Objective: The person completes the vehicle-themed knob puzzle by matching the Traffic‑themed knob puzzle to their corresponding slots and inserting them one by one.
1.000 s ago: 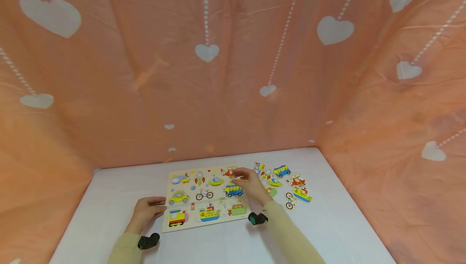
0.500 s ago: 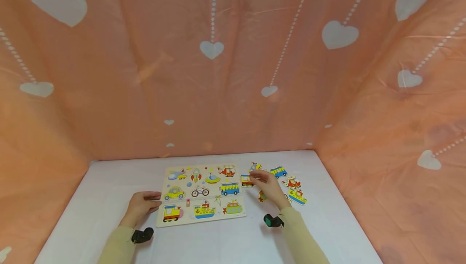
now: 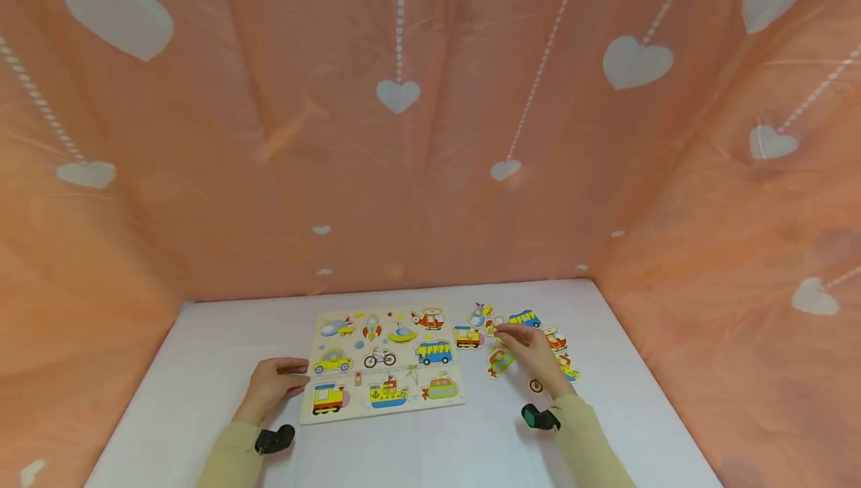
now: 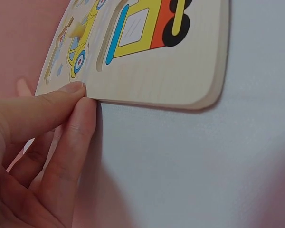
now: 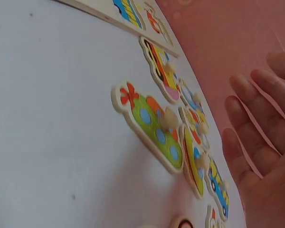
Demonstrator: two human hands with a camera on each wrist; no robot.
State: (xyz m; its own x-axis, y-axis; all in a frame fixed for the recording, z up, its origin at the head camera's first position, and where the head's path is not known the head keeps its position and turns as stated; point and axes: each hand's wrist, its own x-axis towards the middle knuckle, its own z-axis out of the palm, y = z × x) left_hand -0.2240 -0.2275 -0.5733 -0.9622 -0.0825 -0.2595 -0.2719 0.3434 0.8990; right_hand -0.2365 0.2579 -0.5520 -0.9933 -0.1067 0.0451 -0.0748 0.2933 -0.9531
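My left hand pinches the left edge of a wooden peg puzzle board. In the left wrist view the thumb lies on the board's top face, with a finger at its edge by the train recess. Over to the right, my right hand hovers above loose knobbed pieces, holding nothing, its fingers loosely extended in the right wrist view. Nearest to it are a green submarine piece, a flying saucer piece and a rocket piece. A train piece lies right beside the board.
Also loose on the white table are an airplane piece, a bus piece, a helicopter piece, a boat piece and a bicycle piece, partly hidden by the right arm. A pink curtain surrounds the table.
My right hand has moved right, from over the board's right side, past the train piece, to above the loose pieces. The train piece has come into sight. The left hand stays at the board.
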